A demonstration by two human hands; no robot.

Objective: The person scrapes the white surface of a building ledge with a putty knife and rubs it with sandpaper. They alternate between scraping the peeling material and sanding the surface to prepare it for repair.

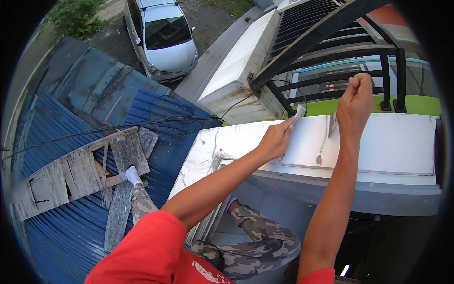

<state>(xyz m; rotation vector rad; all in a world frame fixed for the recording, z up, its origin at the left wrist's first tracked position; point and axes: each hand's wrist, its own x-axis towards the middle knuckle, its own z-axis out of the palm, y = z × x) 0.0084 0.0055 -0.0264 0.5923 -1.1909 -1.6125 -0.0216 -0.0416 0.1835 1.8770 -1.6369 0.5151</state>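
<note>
My left hand [278,141] is closed around a small flat whitish piece [298,113], which sticks out past the fingertips over the white ledge [388,142]. My right hand [357,102] is raised above the same ledge, in front of the black metal railing [331,75]. Its fingers are curled tightly, and I cannot tell what is inside them. Beside the right wrist, a thin tan flat piece [333,124] stands up from the ledge. Below it, a crack and a grey chipped patch [318,159] mark the white paint.
Blue corrugated roofing [61,123] spreads at the left, with weathered boards [85,170] under my left foot. Black cables [156,122] cross it. A dark slanted beam [312,40] rises by a white pillar [246,66]. A silver car [168,42] stands on the ground below.
</note>
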